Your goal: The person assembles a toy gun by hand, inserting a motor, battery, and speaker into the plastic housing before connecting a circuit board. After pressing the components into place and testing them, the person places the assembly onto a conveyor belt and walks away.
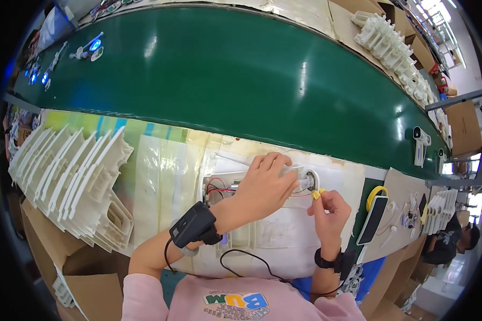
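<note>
The left hand (pixel 268 184) is bent palm-down over the white housing (pixel 231 165), fingers loosely curled; whether they're gripping or just pressing, I can't tell from here. Over on the right hand (pixel 331 211), thumb and fingertips are pinched together on a small yellow piece (pixel 316 195), right beside the housing's rounded end. Looks like one hand steadies while the other works that fine little bit, a pinch suiting something so small. The housing lies on the covered worktop (pixel 168 214) directly before the person, within easy reach of both, its red wires (pixel 215 185) exposed on top.

Now the count: one housing under the hand, one yellow piece as far as I can see, one phone (pixel 371 220), one yellow ring (pixel 377 196) just behind it. Two white devices (pixel 420 147) at far right. And the white shells (pixel 72 187) nested at left? Many, too overlapped to number!
</note>
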A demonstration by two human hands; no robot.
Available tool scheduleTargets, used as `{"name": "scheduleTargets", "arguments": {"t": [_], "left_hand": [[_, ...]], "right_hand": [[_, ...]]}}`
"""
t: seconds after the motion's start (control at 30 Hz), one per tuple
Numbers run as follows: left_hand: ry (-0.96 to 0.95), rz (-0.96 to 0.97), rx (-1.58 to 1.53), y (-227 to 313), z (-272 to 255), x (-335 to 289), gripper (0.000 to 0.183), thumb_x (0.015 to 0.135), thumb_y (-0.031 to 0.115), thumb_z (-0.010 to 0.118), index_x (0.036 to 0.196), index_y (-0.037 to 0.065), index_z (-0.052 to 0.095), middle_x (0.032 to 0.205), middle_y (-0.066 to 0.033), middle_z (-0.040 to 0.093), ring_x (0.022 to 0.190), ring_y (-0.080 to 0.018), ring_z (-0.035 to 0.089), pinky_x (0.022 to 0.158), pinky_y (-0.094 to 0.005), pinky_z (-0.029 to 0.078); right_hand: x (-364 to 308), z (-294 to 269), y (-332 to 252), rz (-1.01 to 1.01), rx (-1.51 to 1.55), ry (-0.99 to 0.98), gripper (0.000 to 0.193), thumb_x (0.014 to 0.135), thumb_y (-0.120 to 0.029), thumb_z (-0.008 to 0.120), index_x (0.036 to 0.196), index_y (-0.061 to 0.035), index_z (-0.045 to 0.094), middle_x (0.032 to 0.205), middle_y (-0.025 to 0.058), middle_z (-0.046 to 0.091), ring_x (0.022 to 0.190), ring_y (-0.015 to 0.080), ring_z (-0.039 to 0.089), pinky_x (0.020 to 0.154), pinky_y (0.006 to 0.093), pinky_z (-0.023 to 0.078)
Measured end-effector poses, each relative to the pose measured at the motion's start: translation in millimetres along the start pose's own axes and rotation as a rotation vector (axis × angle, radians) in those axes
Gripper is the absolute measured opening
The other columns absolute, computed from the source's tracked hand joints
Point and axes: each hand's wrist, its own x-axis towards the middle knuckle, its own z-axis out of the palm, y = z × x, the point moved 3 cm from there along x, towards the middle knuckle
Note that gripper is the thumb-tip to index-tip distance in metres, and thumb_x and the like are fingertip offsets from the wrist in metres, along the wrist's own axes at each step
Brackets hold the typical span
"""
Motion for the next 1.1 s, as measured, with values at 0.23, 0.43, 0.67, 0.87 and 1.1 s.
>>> {"name": "scheduleTargets", "arguments": {"t": [0.23, 0.43, 0.67, 0.87, 1.1], "left_hand": [[-0.056, -0.056, -0.053, 2, 3, -8, 0.017, 0.092, 0.023, 0.062, 0.091, 0.006, 0.060, 0.114, -0.0125, 0.055, 0.109, -0.0306, 0.051, 0.092, -0.0422, 0.039], [-0.038, -0.016, -0.044, 5, 2, -8, 0.014, 0.085, 0.017, 0.064, 0.090, 0.003, 0.063, 0.111, -0.0160, 0.057, 0.112, -0.0313, 0.052, 0.097, -0.0427, 0.039], [-0.093, -0.002, 0.092, 4, 9, -14, 0.015, 0.086, 0.019, 0.067, 0.086, 0.006, 0.059, 0.113, -0.0132, 0.057, 0.114, -0.0299, 0.052, 0.097, -0.0421, 0.040], [-0.080, -0.043, 0.041, 4, 5, -11, 0.014, 0.085, 0.018, 0.067, 0.085, 0.006, 0.060, 0.113, -0.0117, 0.057, 0.111, -0.0288, 0.053, 0.094, -0.0410, 0.040], [-0.056, -0.056, 0.000, 4, 3, -11, 0.013, 0.086, 0.018, 0.066, 0.085, 0.006, 0.059, 0.111, -0.0109, 0.057, 0.109, -0.0285, 0.053, 0.093, -0.0406, 0.040]], "right_hand": [[6, -2, -4, 0.148, 0.115, -0.091, 0.006, 0.086, 0.007, 0.062, 0.083, 0.0048, 0.058, 0.067, 0.0060, 0.064, 0.053, 0.0122, 0.064, 0.048, 0.0218, 0.050], [9, -6, -16, 0.224, 0.076, -0.137, 0.007, 0.087, 0.008, 0.061, 0.082, 0.0048, 0.057, 0.067, 0.0066, 0.064, 0.051, 0.0106, 0.062, 0.045, 0.0211, 0.048], [12, -3, -14, 0.288, 0.002, -0.226, 0.009, 0.086, 0.004, 0.066, 0.080, 0.0053, 0.059, 0.064, 0.0061, 0.064, 0.051, 0.0087, 0.062, 0.047, 0.0205, 0.050], [17, 0, -26, 0.298, 0.049, -0.147, 0.011, 0.087, 0.007, 0.062, 0.078, 0.0041, 0.057, 0.064, 0.0060, 0.064, 0.048, 0.0091, 0.060, 0.042, 0.0208, 0.047], [15, 0, -25, 0.363, 0.042, -0.190, 0.010, 0.086, 0.006, 0.063, 0.079, 0.0043, 0.057, 0.064, 0.0056, 0.064, 0.048, 0.0083, 0.060, 0.042, 0.0205, 0.047]]}}
